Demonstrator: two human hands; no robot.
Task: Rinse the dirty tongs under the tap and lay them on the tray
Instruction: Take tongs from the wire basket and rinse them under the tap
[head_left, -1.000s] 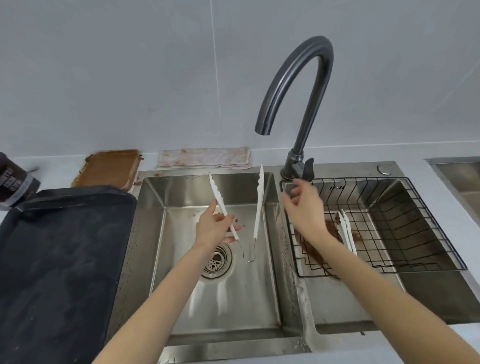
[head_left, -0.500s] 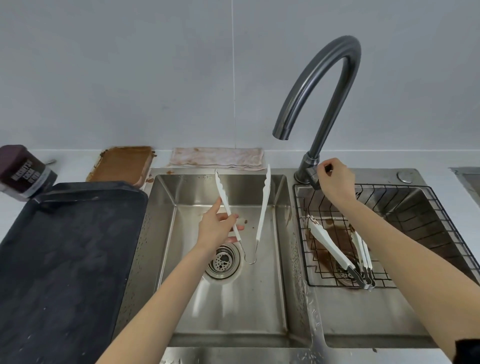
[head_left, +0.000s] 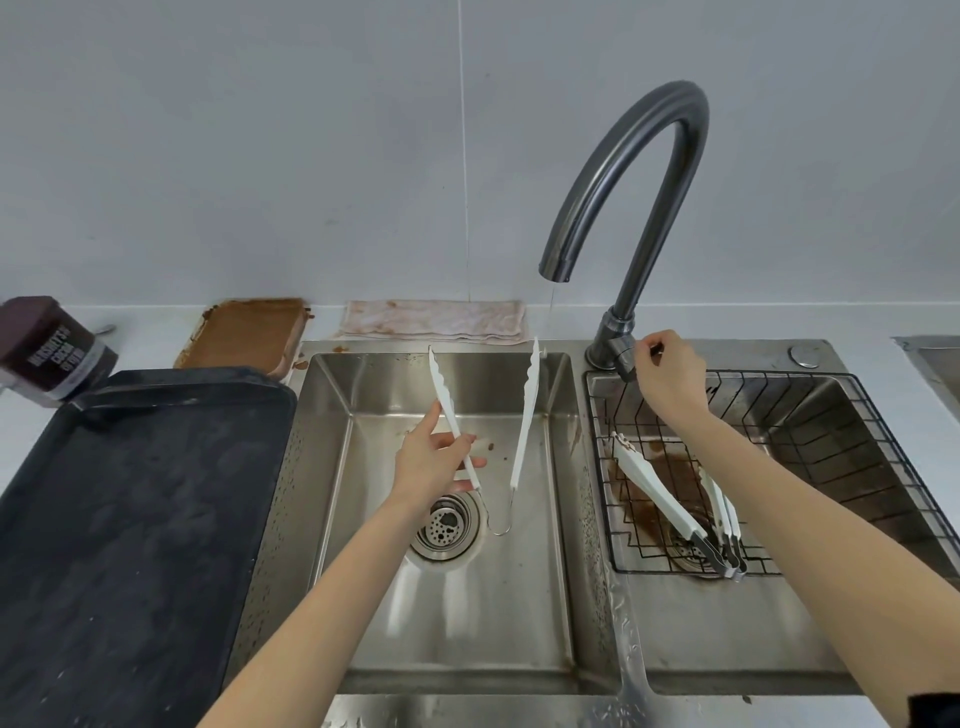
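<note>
Now tongs (head_left: 485, 441) in left hand (head_left: 431, 467)

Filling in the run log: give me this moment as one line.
left hand: holds tongs over sink | right hand: grips tap handle | water: thin stream | tray: no tongs

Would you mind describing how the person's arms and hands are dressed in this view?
Both forearms are bare, as are the left hand and the right hand: no gloves, rings, watch or bracelets show. The only clothing visible is the edge of a dark sleeve on the right arm, at the bottom right corner of the picture. The left arm shows no sleeve within the frame.
</note>
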